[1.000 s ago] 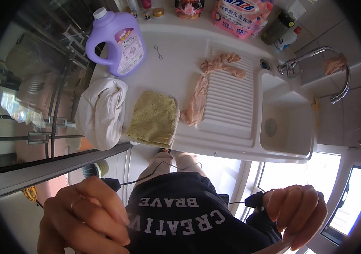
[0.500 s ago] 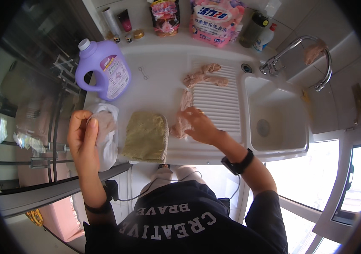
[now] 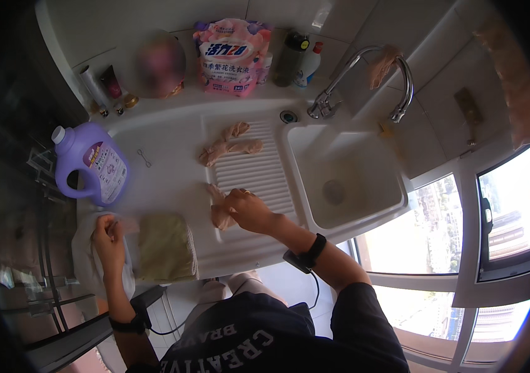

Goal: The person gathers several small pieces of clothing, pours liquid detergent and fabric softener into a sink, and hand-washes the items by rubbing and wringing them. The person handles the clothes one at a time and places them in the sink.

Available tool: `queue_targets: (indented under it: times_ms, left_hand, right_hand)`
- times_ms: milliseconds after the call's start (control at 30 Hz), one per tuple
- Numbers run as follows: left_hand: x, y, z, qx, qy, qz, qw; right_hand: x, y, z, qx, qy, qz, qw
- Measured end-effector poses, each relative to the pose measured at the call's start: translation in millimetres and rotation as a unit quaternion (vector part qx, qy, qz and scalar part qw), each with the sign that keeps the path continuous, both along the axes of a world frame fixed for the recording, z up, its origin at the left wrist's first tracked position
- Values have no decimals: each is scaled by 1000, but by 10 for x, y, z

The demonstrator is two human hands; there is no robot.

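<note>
My left hand (image 3: pixel 109 239) is over a white bag or tub-like thing (image 3: pixel 84 252) at the counter's left end. Its fingers pinch a sheer beige cloth (image 3: pixel 129 225), blurred and partly hidden behind them. My right hand (image 3: pixel 251 212) has its fingers curled on a thin beige stocking (image 3: pixel 220 214), which lies crumpled at the left edge of the ribbed washboard (image 3: pixel 255 177). Farther back, a second beige stocking (image 3: pixel 224 148) lies loosely bent across the ribs. Between my hands a folded olive-green cloth (image 3: pixel 164 247) rests flat near the front edge.
A purple jug (image 3: pixel 94 165) stands at the left, near a small clear hook-like piece (image 3: pixel 145 158). Along the back are a pink pouch (image 3: pixel 231 59), a dark bottle (image 3: pixel 291 59) and a white spray bottle (image 3: pixel 308 65). Right are the sink (image 3: pixel 346 180) and a curved tap (image 3: pixel 409 87) with beige cloth hung over it.
The view has swung to the right, so everything sits farther left in the picture. My right fingers, spread before, have closed in on the stocking. My left hand has lowered toward the white thing.
</note>
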State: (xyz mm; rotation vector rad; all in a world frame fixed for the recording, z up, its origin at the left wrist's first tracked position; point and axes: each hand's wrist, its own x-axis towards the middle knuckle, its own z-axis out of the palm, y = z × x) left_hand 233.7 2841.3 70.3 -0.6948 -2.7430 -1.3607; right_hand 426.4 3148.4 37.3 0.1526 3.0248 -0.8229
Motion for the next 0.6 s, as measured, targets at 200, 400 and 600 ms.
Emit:
queue_targets:
  times_ms: [200, 400, 600]
  left_hand:
    - [104, -5, 21, -49, 94, -1, 994]
    - [252, 58, 56, -31, 93, -32, 995]
    - [373, 119, 120, -29, 85, -56, 994]
  right_hand:
    - [200, 997, 569, 48, 332, -282, 899]
    - [317, 2627, 1435, 324, 381, -495, 711]
    - [56, 2905, 1825, 40, 420, -489, 764]
